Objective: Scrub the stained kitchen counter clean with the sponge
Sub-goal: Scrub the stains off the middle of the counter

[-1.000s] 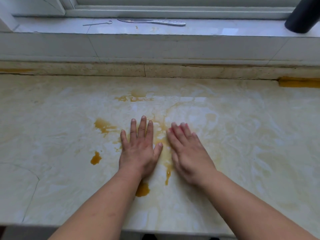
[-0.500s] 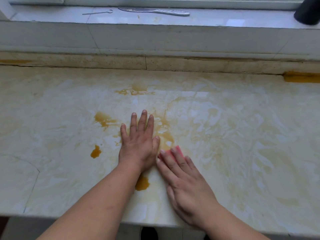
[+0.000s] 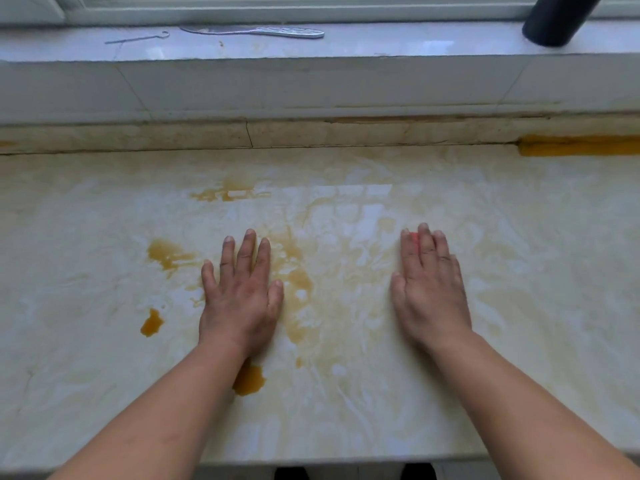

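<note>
The pale marble counter (image 3: 519, 306) carries orange-brown stains: a blot (image 3: 166, 252) left of my left hand, a drop (image 3: 151, 323) nearer the front, a puddle (image 3: 248, 381) by my left wrist and smears (image 3: 298, 285) between my hands. My left hand (image 3: 242, 296) lies flat on the counter, fingers straight. My right hand (image 3: 429, 292) presses flat on a pink sponge (image 3: 415, 240); only a sliver shows between the fingers, the rest is hidden under the palm.
A raised backsplash strip (image 3: 311, 135) with an orange patch (image 3: 578, 145) runs behind the counter. Above it, the window sill (image 3: 381, 43) holds a metal utensil (image 3: 256, 31), a thin wire hook (image 3: 138, 38) and a dark cylinder (image 3: 557, 19). The counter's front edge (image 3: 311, 460) is near.
My right hand has slid with the sponge from beside my left hand out to the right and slightly farther away. My left hand has stayed in place.
</note>
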Demonstrator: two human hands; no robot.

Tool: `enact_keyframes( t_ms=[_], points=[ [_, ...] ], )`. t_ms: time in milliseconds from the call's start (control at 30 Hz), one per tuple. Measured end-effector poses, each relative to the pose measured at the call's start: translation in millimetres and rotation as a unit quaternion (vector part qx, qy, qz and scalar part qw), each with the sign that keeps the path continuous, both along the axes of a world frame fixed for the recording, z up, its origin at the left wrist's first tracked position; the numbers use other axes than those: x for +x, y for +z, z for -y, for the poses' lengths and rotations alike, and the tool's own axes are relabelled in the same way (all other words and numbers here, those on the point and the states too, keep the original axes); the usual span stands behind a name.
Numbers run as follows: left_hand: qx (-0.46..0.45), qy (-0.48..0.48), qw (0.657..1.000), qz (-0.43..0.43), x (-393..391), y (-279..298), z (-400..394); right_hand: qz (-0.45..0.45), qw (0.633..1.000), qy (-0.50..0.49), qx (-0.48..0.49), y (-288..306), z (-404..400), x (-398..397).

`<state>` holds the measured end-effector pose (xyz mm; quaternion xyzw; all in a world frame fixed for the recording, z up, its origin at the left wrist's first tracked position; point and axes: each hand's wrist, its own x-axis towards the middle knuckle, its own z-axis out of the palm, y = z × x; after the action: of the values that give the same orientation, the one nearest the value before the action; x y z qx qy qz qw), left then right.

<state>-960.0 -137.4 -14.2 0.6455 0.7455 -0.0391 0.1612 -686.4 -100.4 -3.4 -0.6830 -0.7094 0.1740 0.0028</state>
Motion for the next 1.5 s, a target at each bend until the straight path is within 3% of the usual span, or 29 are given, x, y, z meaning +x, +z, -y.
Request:
enact_keyframes(
  t_ms=[133, 400, 567, 700, 867, 1067, 1267, 1400, 1500],
  points=[
    [0.003, 0.004, 1.000, 0.002, 0.2, -0.2, 0.1, -0.028, 0.996, 0.087, 0.002, 3.7, -18.6, -25.8],
    [0.011, 0.004, 1.000, -0.004, -2.5, -4.0, -0.4, -0.006, 0.991, 0.136, 0.020, -2.2, -34.3, -0.7],
    [0.006, 0.002, 1.000, -0.005, -2.1, -4.6, -1.2, 0.016, 0.999, -0.021, 0.019, 1.2, -57.1, 62.7],
    [-0.001, 0.001, 1.000, -0.015, -0.7, -4.6, -1.0, 0.021, 0.996, -0.088, 0.010, 2.0, -64.8, 13.8],
    [-0.001, 0.003, 1.000, -0.012, -0.1, -3.0, -1.5, -0.015, 0.990, 0.141, 0.004, 1.8, -56.8, -78.9],
    [-0.003, 0.002, 1.000, -0.015, -0.6, -2.8, -1.4, 0.025, 0.970, 0.240, 0.023, 3.7, -57.0, -39.2],
    [-0.002, 0.001, 1.000, -0.019, -1.5, -5.0, -1.1, 0.022, 0.996, 0.090, 0.011, 7.4, -59.0, 49.5],
    [-0.003, 0.002, 1.000, -0.021, -0.1, -4.4, -1.5, 0.014, 1.000, -0.011, 0.003, -0.8, -57.9, 19.9],
    [-0.005, 0.003, 1.000, -0.024, -0.3, -3.3, -1.7, 0.001, 0.997, 0.072, -0.005, -1.6, -49.8, -29.7]
  ],
)
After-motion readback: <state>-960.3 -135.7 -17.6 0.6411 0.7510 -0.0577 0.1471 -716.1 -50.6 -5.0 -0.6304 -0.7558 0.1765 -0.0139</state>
